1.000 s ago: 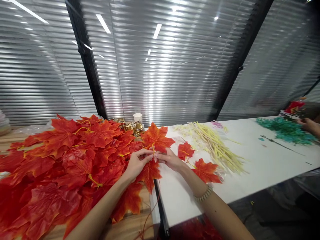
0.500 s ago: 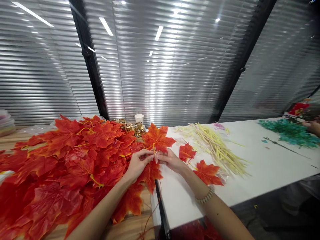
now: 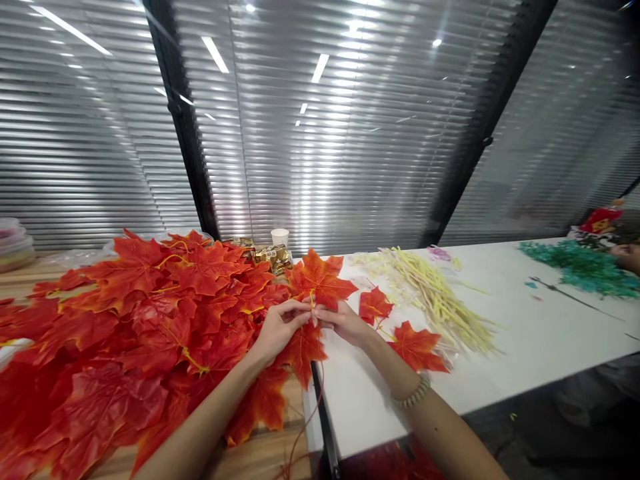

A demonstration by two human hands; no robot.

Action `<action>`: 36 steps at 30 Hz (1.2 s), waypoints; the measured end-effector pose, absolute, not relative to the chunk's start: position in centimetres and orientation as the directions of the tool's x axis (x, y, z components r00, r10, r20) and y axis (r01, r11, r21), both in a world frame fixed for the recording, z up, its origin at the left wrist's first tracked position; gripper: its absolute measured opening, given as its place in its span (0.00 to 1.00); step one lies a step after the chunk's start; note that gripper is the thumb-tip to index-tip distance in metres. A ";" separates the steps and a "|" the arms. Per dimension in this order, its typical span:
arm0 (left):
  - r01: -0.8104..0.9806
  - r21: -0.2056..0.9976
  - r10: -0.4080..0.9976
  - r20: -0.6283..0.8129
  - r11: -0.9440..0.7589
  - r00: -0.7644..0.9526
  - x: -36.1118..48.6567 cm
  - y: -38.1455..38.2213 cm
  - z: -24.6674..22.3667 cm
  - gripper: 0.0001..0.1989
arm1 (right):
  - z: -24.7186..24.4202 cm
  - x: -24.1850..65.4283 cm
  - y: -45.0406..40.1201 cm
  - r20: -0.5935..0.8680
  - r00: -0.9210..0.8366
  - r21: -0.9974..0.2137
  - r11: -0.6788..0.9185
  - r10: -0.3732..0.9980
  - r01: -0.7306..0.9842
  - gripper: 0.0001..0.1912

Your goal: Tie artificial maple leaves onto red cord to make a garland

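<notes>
Fingertips of my left hand [image 3: 283, 331] and my right hand [image 3: 345, 323] meet, pinched together at the yellow stem of a red-orange maple leaf [image 3: 323, 279]. The leaf spreads out just above them. Another red leaf [image 3: 303, 347] hangs below the fingers, and a thin reddish cord [image 3: 320, 393] trails down from there. To the left lies a large heap of red artificial leaves [image 3: 150, 320]. Right of my right hand are a small red leaf [image 3: 375, 305] and a bigger one [image 3: 419, 347] on the white table [image 3: 490, 373].
A bundle of pale yellow strips [image 3: 440, 300] lies on the white table. Gold packets [image 3: 273, 257] and a paper cup [image 3: 280, 237] stand behind the leaves. At the right are teal foliage [image 3: 580, 265] and another person's hand [image 3: 628, 257]. Plastic tubs [image 3: 14, 245] sit far left.
The held leaf has tilted slightly to the right above the fingers, and both hands have stayed nearly in place. The whole view has shifted a little.
</notes>
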State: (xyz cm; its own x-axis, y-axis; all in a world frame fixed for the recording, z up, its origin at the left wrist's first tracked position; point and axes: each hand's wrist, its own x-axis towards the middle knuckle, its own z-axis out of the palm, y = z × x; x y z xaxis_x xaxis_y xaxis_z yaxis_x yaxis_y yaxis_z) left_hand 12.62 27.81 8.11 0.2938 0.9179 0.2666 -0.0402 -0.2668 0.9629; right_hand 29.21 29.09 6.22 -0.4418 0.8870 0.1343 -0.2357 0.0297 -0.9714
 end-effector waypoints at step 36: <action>0.059 0.930 0.892 0.330 -0.364 0.309 12.5 28.5 6.9 0.09 | 5.4 29.0 29.9 0.155 -0.443 -0.958 0.026 0.883 -0.284 0.15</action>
State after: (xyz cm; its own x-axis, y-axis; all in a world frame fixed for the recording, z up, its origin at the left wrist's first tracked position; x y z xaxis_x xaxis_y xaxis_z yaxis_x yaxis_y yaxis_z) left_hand 12.52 28.52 6.95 0.3086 0.8922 0.3297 0.0585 -0.3638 0.9297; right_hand 29.05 29.87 5.39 -0.4429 0.8831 0.1550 -0.2840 0.0258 -0.9585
